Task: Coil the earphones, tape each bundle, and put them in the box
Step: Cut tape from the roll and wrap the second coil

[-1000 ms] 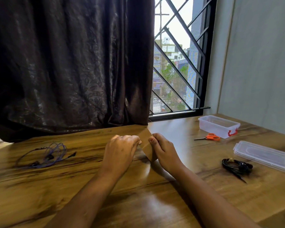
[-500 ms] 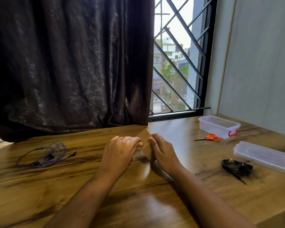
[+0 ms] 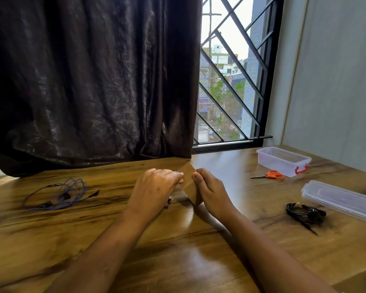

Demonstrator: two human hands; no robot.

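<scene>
Head view. Compared with a second earlier, both hands have barely shifted. The left hand (image 3: 154, 187), knuckles up, curls its fingers onto the left edge of a strip of brown tape (image 3: 190, 187), and the right hand (image 3: 211, 191) pinches the right edge with the thumb on top. A small dark item under the left palm is too hidden to identify.

Loose purple earphones (image 3: 59, 193) lie well left of the tape. The coiled black earphones (image 3: 304, 213), scissors (image 3: 269, 175), open box (image 3: 279, 166) and lid (image 3: 342, 200) lie to its right. The lid is cut off by the frame edge. Bare surface (image 3: 178, 261) lies nearer than the tape.
</scene>
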